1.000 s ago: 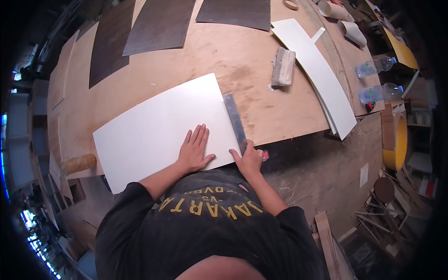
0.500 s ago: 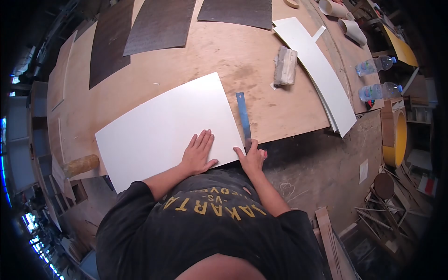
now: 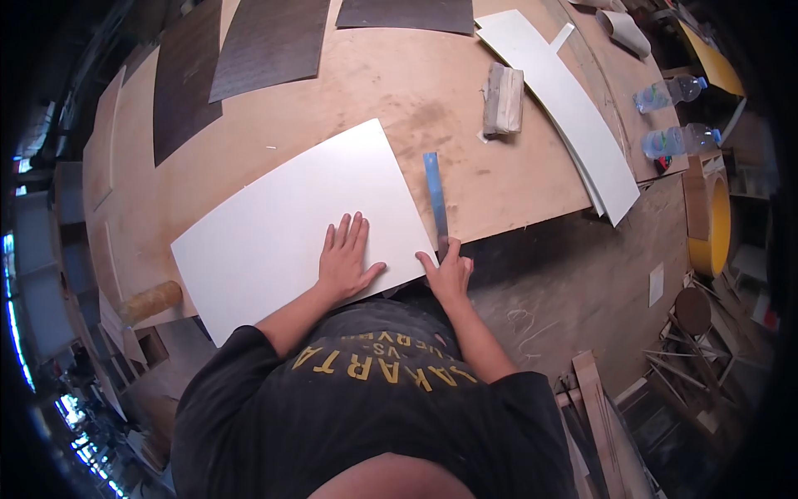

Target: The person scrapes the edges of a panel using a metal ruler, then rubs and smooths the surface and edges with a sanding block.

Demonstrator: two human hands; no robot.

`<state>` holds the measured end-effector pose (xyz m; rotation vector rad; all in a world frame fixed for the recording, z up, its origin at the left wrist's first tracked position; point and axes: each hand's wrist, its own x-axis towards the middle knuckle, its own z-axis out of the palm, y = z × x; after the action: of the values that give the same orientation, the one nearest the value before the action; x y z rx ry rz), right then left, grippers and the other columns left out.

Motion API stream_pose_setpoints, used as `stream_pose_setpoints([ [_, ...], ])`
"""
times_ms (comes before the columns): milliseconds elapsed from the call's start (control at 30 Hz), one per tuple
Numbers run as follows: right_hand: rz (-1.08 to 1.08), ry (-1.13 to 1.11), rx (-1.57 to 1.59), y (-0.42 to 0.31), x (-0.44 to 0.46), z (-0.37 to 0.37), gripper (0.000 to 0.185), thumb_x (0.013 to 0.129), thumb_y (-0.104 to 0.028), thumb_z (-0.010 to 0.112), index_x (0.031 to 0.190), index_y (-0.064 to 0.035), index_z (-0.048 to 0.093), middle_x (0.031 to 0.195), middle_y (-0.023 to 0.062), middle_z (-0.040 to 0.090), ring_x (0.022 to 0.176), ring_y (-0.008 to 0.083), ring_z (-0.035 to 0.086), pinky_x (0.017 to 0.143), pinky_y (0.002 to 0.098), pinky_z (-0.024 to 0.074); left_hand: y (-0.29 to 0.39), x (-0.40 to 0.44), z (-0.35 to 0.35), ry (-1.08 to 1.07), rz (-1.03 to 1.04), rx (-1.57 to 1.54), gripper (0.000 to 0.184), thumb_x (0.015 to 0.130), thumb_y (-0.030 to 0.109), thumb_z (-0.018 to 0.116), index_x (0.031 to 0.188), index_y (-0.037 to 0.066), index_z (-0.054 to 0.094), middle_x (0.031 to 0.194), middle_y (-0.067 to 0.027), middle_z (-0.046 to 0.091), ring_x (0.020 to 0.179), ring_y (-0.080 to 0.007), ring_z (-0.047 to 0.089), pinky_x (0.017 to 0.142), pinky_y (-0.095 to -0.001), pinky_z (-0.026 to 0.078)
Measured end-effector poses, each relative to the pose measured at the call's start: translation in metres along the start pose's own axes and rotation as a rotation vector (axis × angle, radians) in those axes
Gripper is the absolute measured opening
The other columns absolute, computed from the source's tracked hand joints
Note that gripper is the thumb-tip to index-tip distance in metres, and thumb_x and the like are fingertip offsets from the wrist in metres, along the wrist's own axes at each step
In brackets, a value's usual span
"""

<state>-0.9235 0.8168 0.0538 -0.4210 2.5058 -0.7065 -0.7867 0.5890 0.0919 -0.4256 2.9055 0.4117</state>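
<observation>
A large white panel (image 3: 283,216) lies on the plywood worktable, reaching its near edge in front of me. My left hand (image 3: 342,259) is flat on the panel, fingers outstretched and thumb apart. At the panel's right corner is my right hand (image 3: 450,273), its thumb at the panel's edge and its other fingers curled around the near end of a flat metal strip that looks like a steel ruler (image 3: 434,187). The strip points away from me, beside the panel's right edge. What lies inside my right palm is hidden.
Dark brown sheets (image 3: 270,37) lie along the far side of the plywood table (image 3: 399,91). A wrapped block (image 3: 504,100) and long white strips (image 3: 573,108) are to the right, near plastic bottles (image 3: 669,141). A brown roll (image 3: 151,303) rests at the left edge.
The view has shifted slightly, so the table's far objects sit higher in the picture. My left hand stays flat on the panel, and my right hand remains at the ruler's near end.
</observation>
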Motion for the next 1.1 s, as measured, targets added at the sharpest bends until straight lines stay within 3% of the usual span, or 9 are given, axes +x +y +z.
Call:
stream_pose_setpoints([
  [267,0.016,0.017,0.041,0.0,-0.002,0.004,0.08,0.091,-0.058,0.081,0.142,-0.0053,0.047,0.123,0.0275,0.076,0.11,0.0517,0.068,0.11,0.0567,0.036,0.004,0.031,-0.005,0.039,0.02,0.041,0.102,0.098,0.066,0.062,0.168,-0.003,0.033,0.177,-0.022,0.03,0.167,-0.0419,0.02,0.133,-0.0618,0.015],
  [567,0.022,0.013,0.068,-0.001,-0.003,0.004,0.08,0.093,-0.056,0.08,0.143,-0.0045,0.045,0.128,0.0262,0.075,0.113,0.0489,0.069,0.111,0.0572,0.0349,-0.006,-0.01,-0.005,-0.011,0.017,0.14,0.101,0.098,0.069,0.06,0.166,-0.003,0.036,0.176,-0.0198,0.033,0.166,-0.0409,0.021,0.132,-0.0627,0.015],
  [833,0.019,-0.009,0.173,0.005,-0.002,0.01,0.078,0.094,-0.054,0.079,0.143,-0.0053,0.043,0.132,0.0252,0.074,0.117,0.0472,0.069,0.113,0.059,0.0348,-0.003,0.028,-0.008,0.024,0.049,0.115,0.102,0.097,0.068,0.063,0.167,-0.001,0.037,0.177,-0.0195,0.033,0.166,-0.0422,0.022,0.132,-0.0634,0.015],
  [933,0.032,0.035,0.151,0.004,-0.002,0.012,0.074,0.092,-0.047,0.083,0.14,-0.0053,0.046,0.13,0.0239,0.074,0.117,0.0446,0.07,0.111,0.0567,0.0376,-0.005,0.024,-0.008,0.008,0.039,0.138,0.102,0.097,0.07,0.062,0.167,0.0,0.038,0.177,-0.0187,0.033,0.166,-0.0413,0.021,0.133,-0.062,0.014],
  [1100,0.051,0.099,0.396,0.005,-0.02,0.004,0.053,0.093,-0.023,0.082,0.132,-0.0041,0.053,0.116,0.0195,0.074,0.112,0.0418,0.071,0.104,0.0512,0.0466,-0.006,0.014,-0.014,-0.036,0.061,0.152,0.101,0.096,0.07,0.062,0.167,0.001,0.038,0.176,-0.0191,0.032,0.166,-0.0413,0.022,0.133,-0.0612,0.013],
])
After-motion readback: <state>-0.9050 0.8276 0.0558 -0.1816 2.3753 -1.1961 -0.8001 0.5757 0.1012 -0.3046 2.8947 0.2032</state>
